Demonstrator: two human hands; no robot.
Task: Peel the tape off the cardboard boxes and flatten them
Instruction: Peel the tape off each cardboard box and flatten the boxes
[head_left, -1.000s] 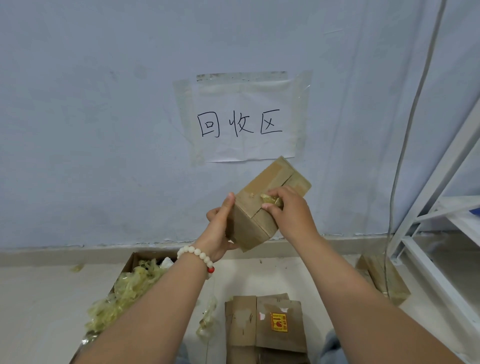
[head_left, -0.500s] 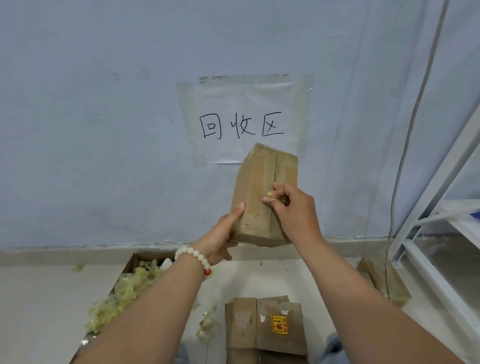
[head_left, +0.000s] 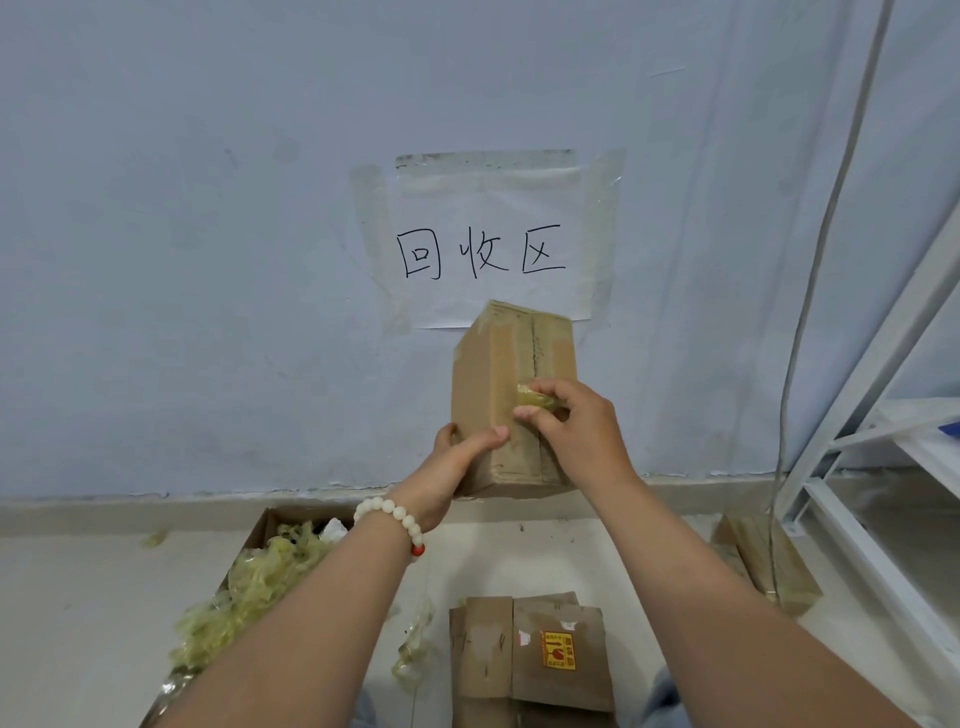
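Now right grip (head_left: 576, 431) pinches tape (head_left: 537, 399), left grip (head_left: 457, 467) holds box (head_left: 488, 374).

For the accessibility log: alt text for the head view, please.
A person holds a cardboard box upright before a wall, the left hand gripping its lower part while the right hand pinches a wad of yellowish tape at its centre seam. On the floor lie flattened cardboard and an open box heaped with peeled tape.

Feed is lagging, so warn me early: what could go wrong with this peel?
The tape wad pinched by the right hand may tear off, leaving strips on the box seam. The left hand holds only the box's lower edge, so a hard pull might wrench it free.
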